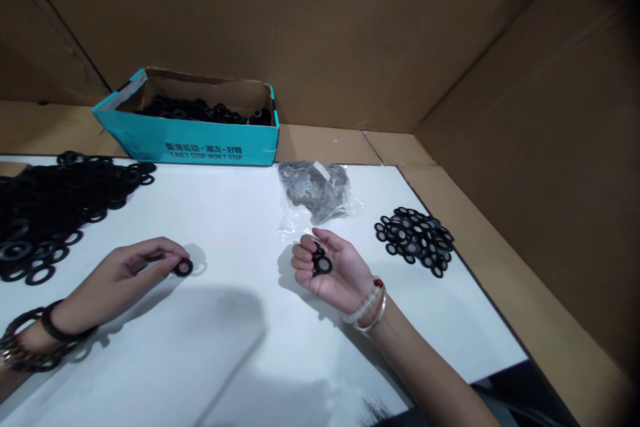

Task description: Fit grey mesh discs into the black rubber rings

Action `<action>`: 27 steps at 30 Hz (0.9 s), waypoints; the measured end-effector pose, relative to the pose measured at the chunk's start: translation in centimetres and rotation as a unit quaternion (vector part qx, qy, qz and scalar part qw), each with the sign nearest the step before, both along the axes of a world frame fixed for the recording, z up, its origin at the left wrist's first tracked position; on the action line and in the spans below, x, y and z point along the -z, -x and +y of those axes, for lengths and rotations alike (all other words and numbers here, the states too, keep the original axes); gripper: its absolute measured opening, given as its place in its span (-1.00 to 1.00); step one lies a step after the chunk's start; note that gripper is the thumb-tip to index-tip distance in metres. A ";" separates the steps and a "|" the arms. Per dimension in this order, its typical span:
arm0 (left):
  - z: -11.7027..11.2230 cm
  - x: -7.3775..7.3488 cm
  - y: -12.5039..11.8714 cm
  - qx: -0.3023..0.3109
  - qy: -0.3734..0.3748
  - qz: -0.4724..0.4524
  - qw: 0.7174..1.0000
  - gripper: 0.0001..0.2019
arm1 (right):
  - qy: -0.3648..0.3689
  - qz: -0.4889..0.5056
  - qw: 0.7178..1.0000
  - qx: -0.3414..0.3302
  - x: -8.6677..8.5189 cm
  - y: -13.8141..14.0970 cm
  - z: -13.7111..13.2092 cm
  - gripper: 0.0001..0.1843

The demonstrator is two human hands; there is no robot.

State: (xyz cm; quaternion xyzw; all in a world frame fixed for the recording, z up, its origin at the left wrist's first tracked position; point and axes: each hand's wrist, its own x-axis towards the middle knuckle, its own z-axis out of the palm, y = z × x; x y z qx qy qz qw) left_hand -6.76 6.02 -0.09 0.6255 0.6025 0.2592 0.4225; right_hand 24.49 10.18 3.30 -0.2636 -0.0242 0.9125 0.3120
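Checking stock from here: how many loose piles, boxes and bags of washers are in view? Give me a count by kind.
Loose piles of black washers: 2
Teal cardboard box of washers: 1
Clear plastic bag of grey washers: 1
Total: 4

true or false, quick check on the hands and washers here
1. The right hand cradles black washers in its palm. True.
2. The left hand is empty. False: its fingertips are on a black washer.
3. The teal cardboard box holds a heap of black washers. True.
4. The clear plastic bag is inside the box. False: it lies on the white tabletop, in front of the box.
5. A bead bracelet with a red bead is on the right wrist. True.
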 end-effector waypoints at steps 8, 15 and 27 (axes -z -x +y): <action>0.1 -0.2 -0.1 -0.003 -0.004 0.006 1.000 -0.78 | -0.022 -0.038 0.999 -0.005 0.0 -0.3 -0.3 -0.62; 0.2 -1.1 -0.9 -0.015 -0.019 0.015 1.000 -0.73 | -0.077 -0.034 0.996 -0.010 -0.4 -0.2 -0.5 -0.58; 0.2 -0.5 -0.5 -0.007 -0.006 0.011 1.000 -0.74 | -0.106 0.001 0.994 -0.037 -0.5 -0.2 -0.6 -0.50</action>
